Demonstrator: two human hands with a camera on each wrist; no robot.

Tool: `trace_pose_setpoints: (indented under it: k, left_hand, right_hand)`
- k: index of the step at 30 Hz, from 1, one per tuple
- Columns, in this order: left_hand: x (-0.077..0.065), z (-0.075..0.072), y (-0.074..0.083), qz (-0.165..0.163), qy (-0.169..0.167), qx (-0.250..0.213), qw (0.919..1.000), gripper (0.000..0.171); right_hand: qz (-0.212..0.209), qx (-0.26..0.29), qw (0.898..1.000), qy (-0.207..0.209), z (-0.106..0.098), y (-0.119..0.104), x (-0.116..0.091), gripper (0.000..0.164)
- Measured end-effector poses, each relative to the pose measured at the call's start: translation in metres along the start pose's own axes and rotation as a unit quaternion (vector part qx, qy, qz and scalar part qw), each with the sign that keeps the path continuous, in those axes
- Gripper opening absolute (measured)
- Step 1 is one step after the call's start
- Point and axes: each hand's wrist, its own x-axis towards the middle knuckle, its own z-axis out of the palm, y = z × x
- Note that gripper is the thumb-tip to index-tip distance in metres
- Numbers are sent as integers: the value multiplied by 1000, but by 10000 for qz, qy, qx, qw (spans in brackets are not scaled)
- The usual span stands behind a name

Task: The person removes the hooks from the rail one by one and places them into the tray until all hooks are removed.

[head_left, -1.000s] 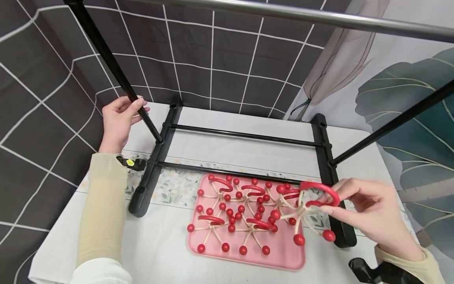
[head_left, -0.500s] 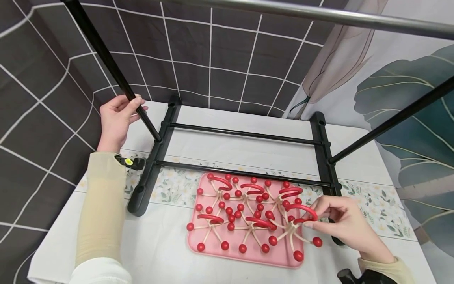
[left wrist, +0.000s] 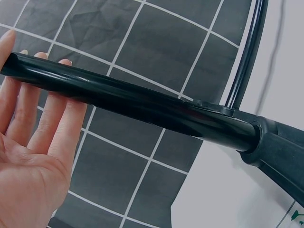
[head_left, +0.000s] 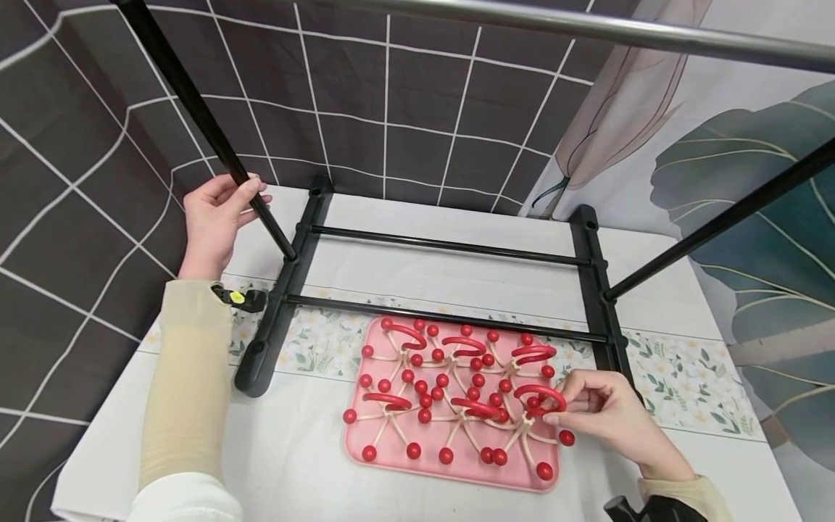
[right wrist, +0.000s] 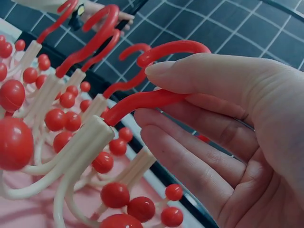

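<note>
My left hand (head_left: 212, 228) holds the black slanting post (head_left: 189, 94) of a rack, thumb on one side and fingers on the other. In the left wrist view the fingers (left wrist: 57, 118) pass behind the post (left wrist: 133, 102). My right hand (head_left: 603, 413) pinches the red hook of a hanger (head_left: 525, 428) between thumb and fingers. Several cream arms with red ball tips spread from this hanger (right wrist: 90, 137). It stands at the right side of a pink tray (head_left: 457, 476), one ball reaching past the tray's edge. Several similar hangers (head_left: 391, 406) stand on the tray, hooks up.
The rack's black feet (head_left: 261, 362) and low crossbars (head_left: 450, 248) lie on the white table (head_left: 287, 449) behind the tray. A silver rail (head_left: 522, 25) spans overhead. A second black post (head_left: 717, 232) slants at the right. Dark checked cloth (head_left: 352, 87) hangs behind.
My right hand has brought the hanger left and down, from above the rack's right foot to the tray's right side. The left hand stays on the post.
</note>
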Motion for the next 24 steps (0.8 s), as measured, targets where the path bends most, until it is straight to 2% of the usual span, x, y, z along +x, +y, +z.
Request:
trace_pose_setpoints:
  k: [8,12,14,17,20,22,24]
  left_hand:
    - [-2,-1,0,25,27,15,10000,26]
    - [-4,-3,1,52,56,-33,10000,25]
    - [-5,-3,1,44,57,-36,10000,25]
    - [-6,-4,1,37,87,-22,10000,24]
    - [-7,-5,2,61,125,-3,9999,25]
    - [-7,-6,2,78,132,-5,9999,25]
    - [-7,-6,2,79,128,-3,9999,25]
  right_hand:
    - [352,-17,9994,-71,-2,6,0,27]
    - [658,-148,9977,-97,-2,7,0,26]
    - [801,-221,9964,-148,-2,5,0,26]
    - [795,-480,9953,-265,-4,-5,1,32]
    - [346,-556,9971,-381,-14,-20,4,47]
    - [-134,-514,9980,-350,-23,-33,6,53]
    - [-833,-301,9958,-250,-33,-47,9,49]
